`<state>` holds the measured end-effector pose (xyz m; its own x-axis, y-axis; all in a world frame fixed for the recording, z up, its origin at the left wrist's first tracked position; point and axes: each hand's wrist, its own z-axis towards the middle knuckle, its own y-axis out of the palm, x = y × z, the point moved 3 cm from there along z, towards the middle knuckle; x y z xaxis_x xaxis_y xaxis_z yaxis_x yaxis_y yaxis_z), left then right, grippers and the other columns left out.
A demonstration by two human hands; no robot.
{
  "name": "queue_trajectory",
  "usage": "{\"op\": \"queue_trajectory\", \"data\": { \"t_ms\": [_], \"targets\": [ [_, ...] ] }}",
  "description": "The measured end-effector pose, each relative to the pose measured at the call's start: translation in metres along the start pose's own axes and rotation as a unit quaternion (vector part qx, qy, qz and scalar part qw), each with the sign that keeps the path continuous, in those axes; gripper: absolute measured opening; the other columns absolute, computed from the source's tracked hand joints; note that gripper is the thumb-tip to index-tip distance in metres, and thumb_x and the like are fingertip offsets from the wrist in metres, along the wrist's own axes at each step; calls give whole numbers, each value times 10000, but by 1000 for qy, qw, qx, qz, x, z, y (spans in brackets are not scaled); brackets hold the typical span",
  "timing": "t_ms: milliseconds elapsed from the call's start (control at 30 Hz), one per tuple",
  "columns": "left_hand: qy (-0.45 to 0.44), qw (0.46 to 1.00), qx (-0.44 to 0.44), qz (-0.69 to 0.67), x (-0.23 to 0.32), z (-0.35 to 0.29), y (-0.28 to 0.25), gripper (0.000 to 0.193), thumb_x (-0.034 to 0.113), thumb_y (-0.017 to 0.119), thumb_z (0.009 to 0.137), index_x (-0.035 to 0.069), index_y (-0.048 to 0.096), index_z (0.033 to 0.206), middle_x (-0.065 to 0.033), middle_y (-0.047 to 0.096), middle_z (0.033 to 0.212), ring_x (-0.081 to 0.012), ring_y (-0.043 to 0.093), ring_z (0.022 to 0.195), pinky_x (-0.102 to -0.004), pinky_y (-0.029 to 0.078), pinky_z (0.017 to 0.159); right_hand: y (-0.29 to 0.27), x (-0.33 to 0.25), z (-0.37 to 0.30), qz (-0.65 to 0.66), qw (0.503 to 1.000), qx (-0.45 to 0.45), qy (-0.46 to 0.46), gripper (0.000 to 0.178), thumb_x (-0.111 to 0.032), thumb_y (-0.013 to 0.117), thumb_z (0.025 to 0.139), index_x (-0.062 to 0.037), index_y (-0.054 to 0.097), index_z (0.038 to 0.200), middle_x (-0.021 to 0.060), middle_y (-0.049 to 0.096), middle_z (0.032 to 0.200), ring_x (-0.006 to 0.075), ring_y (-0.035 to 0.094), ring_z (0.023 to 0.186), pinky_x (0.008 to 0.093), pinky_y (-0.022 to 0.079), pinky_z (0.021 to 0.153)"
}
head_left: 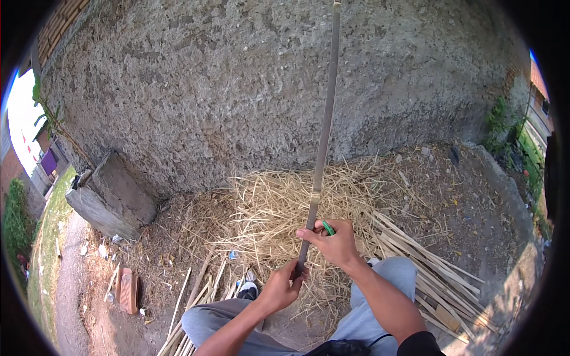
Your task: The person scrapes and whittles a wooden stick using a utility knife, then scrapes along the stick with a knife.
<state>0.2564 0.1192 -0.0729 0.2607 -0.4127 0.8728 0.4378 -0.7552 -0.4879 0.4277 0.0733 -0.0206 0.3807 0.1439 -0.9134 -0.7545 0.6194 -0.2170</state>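
A long, narrow bamboo strip (324, 130) stands nearly upright in front of me, its dark face toward me and a pale joint partway up. My left hand (280, 290) is closed round its lower end. Higher up, my right hand (339, 246) has its fingers curled round a small green handle (328, 228), and its thumb rests against the strip. Whatever the handle carries is hidden behind the fingers and the strip. Below and beyond my hands lies a heap of pale bamboo shavings (267, 207).
A rough grey wall (237, 89) rises ahead. Split bamboo strips (439, 279) lie at my right, with others (205, 291) beside my left leg. A concrete block (113, 199) stands at the wall's left, and a reddish-brown block (127, 291) lies on the ground nearer me.
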Motion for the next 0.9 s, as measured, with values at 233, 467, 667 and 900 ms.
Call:
{"op": "queue_trajectory", "data": {
  "t_ms": [233,467,667,900],
  "targets": [
    [24,984,142,105,9,1,4,423,74,625,911,-27,414,1263,-202,652,1019,-357,676,939,-425,513,805,5,-1,-4,-16,999,31,-41,285,-243,826,808,-15,695,698,-43,521,521,9,407,503,237,297,447],
    [24,974,204,91,4,6,8,367,116,561,973,-47,396,1257,-198,645,897,-335,668,759,-421,502,665,14,0,-10,18,1000,9,4,316,-300,796,831,-7,708,752,6,531,519,62,420,500,296,341,464],
    [28,962,264,68,13,-7,2,257,106,538,981,-2,487,1209,-198,639,778,-354,640,641,-423,480,577,6,4,3,3,988,-103,114,297,-296,800,837,-17,750,927,-42,580,623,20,399,521,237,299,466],
    [7,958,280,63,7,-22,-14,249,165,648,931,-39,600,1065,-134,625,642,-212,604,519,-343,462,504,-34,20,30,321,928,1,188,444,-261,626,972,11,567,1318,114,690,1129,26,398,480,210,335,436]
  ]
}}
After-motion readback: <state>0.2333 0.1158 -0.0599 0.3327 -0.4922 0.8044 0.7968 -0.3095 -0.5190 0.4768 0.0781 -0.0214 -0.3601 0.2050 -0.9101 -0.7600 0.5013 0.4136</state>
